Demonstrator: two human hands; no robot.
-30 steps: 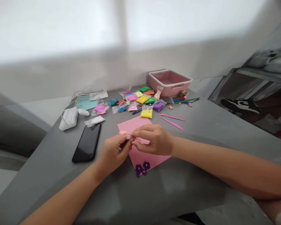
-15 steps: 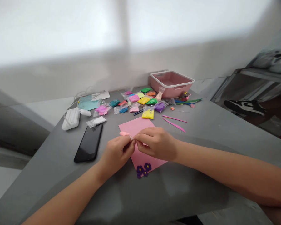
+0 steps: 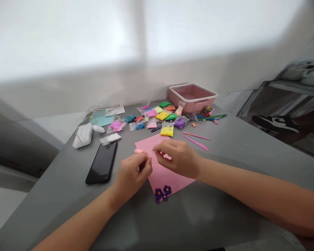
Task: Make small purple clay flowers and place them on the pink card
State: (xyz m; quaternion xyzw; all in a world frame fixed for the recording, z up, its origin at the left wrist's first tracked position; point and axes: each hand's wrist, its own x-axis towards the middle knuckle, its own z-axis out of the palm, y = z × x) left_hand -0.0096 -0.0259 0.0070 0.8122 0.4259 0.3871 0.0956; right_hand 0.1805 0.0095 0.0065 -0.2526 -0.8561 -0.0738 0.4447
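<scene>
My left hand (image 3: 133, 174) is closed, with thumb and index finger pinching a small clear plastic bag of light pink clay (image 3: 139, 151). The clear end of that bag spans towards my right hand (image 3: 178, 157), whose thumb and fingertips are pinched together at its edge. Both hands are above a sheet of pink paper (image 3: 161, 177). Purple flowers with yellow centres (image 3: 162, 194) lie at the sheet's near corner. Most of the bag's lower part is hidden behind my left fingers.
Several bags of coloured clay (image 3: 162, 116) lie behind the paper, before a pink basket (image 3: 196, 105). Two pink modelling tools (image 3: 196, 142) are at the right. A black phone (image 3: 102, 163) and a white power strip (image 3: 83, 135) lie at the left.
My right hand has moved slightly away from my left, so the fingertips are now apart and more of the clear plastic shows between them. The camera view has shifted a little.
</scene>
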